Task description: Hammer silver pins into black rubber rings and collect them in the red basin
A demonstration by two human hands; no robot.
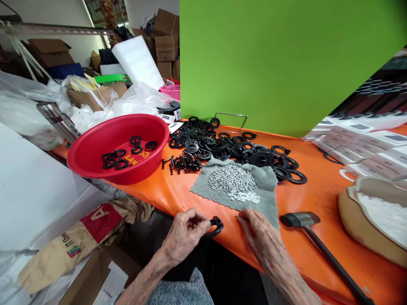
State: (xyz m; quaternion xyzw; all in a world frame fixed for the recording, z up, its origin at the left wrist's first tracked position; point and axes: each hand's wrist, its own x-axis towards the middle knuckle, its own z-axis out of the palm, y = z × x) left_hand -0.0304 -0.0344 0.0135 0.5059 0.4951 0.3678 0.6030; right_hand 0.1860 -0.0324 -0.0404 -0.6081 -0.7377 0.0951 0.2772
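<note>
My left hand (186,233) pinches a black plastic ring (218,228) between thumb and fingers, just over the table's front edge. To its right, my right hand (259,228) is closed with thumb and fingertips together beside a grey cloth (206,186); anything between those fingertips is too small to make out. On the cloth lies a heap of small silver metal pins (232,178), with little white plastic pieces (249,197) at its near side. Behind it spreads a pile of black rings (222,146), and small black plastic parts (184,163) lie to the left.
A red basin (152,161) with several assembled black rings stands on the left. A mallet (305,220) lies right of my right hand, near a tan container (352,207) of white pieces. White boxes (365,144) stand behind. A green panel (270,63) rises at the back.
</note>
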